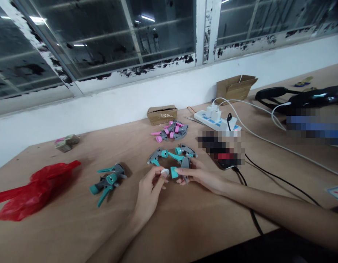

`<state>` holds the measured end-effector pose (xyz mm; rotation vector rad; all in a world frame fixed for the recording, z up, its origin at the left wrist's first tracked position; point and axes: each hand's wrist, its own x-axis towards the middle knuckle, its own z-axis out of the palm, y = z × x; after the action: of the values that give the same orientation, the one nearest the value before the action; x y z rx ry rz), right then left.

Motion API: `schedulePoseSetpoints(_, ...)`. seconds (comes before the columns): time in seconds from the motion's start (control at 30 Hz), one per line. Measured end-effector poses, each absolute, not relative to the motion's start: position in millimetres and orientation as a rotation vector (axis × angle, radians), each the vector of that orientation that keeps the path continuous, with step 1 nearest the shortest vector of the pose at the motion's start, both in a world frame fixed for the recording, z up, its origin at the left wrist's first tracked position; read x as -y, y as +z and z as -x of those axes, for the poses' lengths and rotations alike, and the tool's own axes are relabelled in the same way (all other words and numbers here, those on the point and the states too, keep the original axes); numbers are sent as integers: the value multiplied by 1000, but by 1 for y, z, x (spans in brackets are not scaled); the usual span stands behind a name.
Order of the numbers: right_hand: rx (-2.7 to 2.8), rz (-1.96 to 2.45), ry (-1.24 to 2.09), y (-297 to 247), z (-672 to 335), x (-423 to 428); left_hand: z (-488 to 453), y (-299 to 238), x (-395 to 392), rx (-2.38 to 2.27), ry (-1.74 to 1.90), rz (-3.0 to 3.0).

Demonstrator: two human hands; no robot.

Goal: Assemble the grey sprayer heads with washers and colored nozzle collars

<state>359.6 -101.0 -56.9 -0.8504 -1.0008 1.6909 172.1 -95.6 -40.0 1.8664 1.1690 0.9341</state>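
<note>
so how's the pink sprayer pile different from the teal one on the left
Colour: the pink-and-grey plastic sprayer heads have pink nozzles; the teal-and-grey plastic sprayer heads at left have teal ones. Place: the pink pile lies far back by the brown cardboard box; the teal pile lies nearer, towards the red plastic bag. The pink pile looks bigger than the teal. Both have grey bodies.

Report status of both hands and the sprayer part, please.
Left hand pinches white cap. Right hand holds grey sprayer head. Spare sprayer heads lie just behind.
</note>
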Motion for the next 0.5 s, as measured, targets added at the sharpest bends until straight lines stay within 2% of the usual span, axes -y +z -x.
schedulePoseSetpoints(0.5,1016,852,1706,-54,-360,99,-173,-41,94,-1186,905,-1830)
